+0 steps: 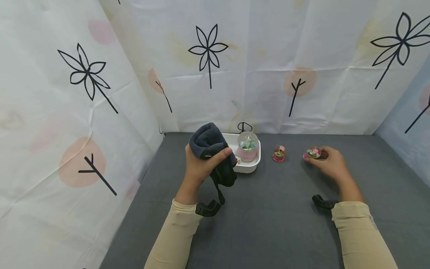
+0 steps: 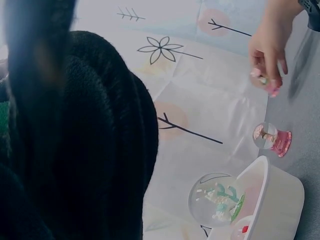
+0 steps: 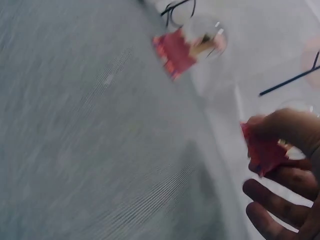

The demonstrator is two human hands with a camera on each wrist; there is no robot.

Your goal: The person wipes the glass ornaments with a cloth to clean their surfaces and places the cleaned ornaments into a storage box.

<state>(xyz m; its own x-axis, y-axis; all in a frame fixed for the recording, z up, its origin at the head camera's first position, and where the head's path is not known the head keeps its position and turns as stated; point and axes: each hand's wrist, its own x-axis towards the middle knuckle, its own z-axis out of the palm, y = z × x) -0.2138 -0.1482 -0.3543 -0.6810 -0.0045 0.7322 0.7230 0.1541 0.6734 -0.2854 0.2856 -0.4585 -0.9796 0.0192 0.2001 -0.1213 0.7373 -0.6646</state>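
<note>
My left hand [image 1: 201, 164] grips a dark blue-grey fuzzy cloth bundle [image 1: 211, 140] with a black strap dangling below it; its exact kind is unclear. In the left wrist view the bundle [image 2: 105, 135] fills much of the left side. At the right, my right hand [image 1: 332, 164] pinches a small snow globe [image 1: 313, 152] tilted on its side. Its pink base [image 3: 267, 152] shows between thumb and fingers in the right wrist view. A matching small snow globe [image 1: 279, 154] stands upright on the table, between the right hand and a white tray [image 1: 246, 169].
Inside the tray sit a larger snow globe [image 1: 248, 145] with a pink base and a small item with a red spot [image 2: 245, 229], partly hidden. The grey table [image 1: 268, 224] meets a patterned white cloth wall [image 1: 262, 101] behind and at the sides.
</note>
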